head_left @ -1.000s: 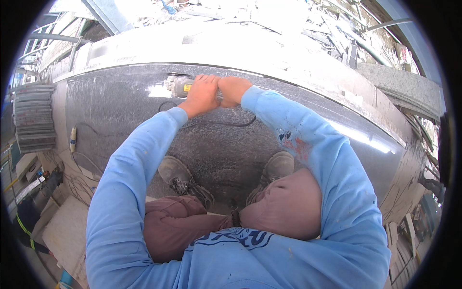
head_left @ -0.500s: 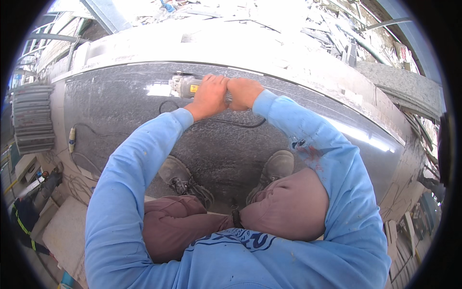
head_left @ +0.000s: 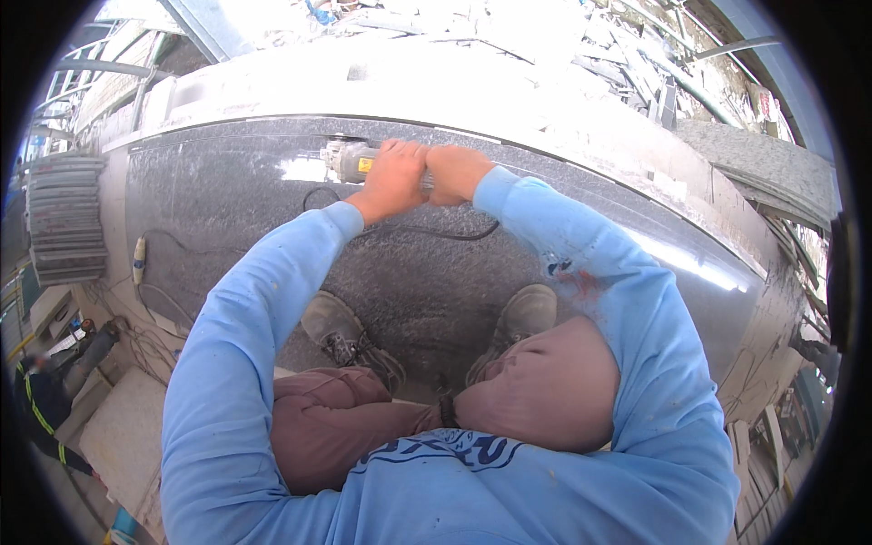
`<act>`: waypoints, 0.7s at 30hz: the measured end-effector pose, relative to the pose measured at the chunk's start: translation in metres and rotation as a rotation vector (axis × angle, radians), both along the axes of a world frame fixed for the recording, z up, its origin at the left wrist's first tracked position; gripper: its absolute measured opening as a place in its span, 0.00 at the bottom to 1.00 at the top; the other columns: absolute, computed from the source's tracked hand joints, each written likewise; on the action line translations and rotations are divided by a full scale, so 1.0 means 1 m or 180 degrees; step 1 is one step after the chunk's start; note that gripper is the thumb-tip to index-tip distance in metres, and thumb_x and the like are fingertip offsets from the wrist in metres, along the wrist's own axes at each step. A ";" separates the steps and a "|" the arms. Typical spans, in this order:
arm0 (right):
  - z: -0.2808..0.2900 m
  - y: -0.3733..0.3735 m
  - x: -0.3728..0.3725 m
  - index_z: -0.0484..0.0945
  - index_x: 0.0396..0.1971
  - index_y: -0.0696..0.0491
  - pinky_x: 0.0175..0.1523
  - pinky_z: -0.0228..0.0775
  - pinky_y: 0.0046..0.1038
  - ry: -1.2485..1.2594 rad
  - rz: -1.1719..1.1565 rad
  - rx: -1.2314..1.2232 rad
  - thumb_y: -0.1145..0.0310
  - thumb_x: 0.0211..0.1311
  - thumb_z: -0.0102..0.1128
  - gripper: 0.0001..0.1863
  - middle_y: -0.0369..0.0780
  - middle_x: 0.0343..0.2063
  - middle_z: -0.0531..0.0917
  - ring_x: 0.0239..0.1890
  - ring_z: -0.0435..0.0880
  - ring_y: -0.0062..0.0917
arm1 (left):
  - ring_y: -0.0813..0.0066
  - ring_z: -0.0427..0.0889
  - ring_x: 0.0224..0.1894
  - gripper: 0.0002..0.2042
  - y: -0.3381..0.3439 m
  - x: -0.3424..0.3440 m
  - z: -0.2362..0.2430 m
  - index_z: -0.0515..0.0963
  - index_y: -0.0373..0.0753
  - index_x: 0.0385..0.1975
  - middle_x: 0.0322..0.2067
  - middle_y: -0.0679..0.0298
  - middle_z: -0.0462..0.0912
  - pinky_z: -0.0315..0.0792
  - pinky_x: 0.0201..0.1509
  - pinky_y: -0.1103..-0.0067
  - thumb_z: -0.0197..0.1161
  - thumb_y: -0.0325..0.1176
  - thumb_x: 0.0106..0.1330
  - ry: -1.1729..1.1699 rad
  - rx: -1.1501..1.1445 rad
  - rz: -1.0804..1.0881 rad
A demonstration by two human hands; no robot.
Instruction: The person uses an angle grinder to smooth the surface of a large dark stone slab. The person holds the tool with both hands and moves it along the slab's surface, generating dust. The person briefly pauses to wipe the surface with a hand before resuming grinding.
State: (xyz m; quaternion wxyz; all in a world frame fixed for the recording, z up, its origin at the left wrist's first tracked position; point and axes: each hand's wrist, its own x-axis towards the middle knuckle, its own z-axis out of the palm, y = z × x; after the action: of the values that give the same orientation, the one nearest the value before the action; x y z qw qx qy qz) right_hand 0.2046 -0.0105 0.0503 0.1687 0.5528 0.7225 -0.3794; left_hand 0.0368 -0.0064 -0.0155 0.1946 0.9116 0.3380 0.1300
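Both my hands are closed round a grey angle grinder [head_left: 349, 162] with a yellow label, near the far edge of a dark, shiny stone slab [head_left: 209, 191]. My left hand [head_left: 396, 179] wraps the body behind the tool's head. Right behind it, my right hand [head_left: 457, 173] grips the rear end, which is mostly hidden by the fingers. The grinder's disc [head_left: 342, 137] lies at the slab's far edge; whether it touches the stone I cannot tell. A black power cord [head_left: 427, 232] loops over the slab below my hands.
My shoes [head_left: 332, 322] rest on the slab. A cable connector [head_left: 139, 260] lies at its left end, beside a stack of grey slabs [head_left: 65, 218]. Broken stone pieces [head_left: 627, 68] litter the far side. At the lower left is a person in dark clothing [head_left: 41, 409].
My hands and the grinder have barely shifted, staying at the slab's far edge. At the lower left, more of the person in dark clothing shows.
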 end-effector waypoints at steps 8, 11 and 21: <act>0.001 -0.012 0.008 0.84 0.43 0.57 0.50 0.83 0.38 0.0045 -0.0024 0.0228 0.69 0.51 0.73 0.18 0.46 0.40 0.89 0.45 0.90 0.38 | 0.56 0.78 0.47 0.25 -0.007 0.008 0.002 0.75 0.36 0.44 0.38 0.57 0.78 0.66 0.60 0.64 0.77 0.34 0.47 0.0107 0.0042 0.0023; -0.004 -0.007 0.005 0.84 0.43 0.57 0.51 0.83 0.38 0.0105 -0.0024 0.0183 0.69 0.51 0.74 0.18 0.46 0.41 0.89 0.45 0.90 0.38 | 0.56 0.78 0.48 0.25 -0.003 0.003 0.001 0.76 0.36 0.45 0.39 0.57 0.78 0.66 0.61 0.63 0.77 0.35 0.46 0.0110 -0.0034 0.0035; -0.005 0.003 -0.006 0.85 0.42 0.57 0.50 0.84 0.38 0.0046 0.0010 0.0097 0.68 0.50 0.74 0.19 0.47 0.41 0.89 0.45 0.90 0.39 | 0.56 0.78 0.49 0.26 0.004 -0.007 -0.002 0.76 0.37 0.46 0.40 0.57 0.79 0.66 0.62 0.63 0.78 0.35 0.46 0.0131 -0.0042 0.0028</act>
State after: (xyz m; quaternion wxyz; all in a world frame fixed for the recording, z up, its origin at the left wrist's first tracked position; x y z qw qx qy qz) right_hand 0.1982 -0.0074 0.0458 0.1557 0.5514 0.7303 -0.3721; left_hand 0.0300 -0.0028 -0.0178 0.1930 0.9113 0.3467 0.1100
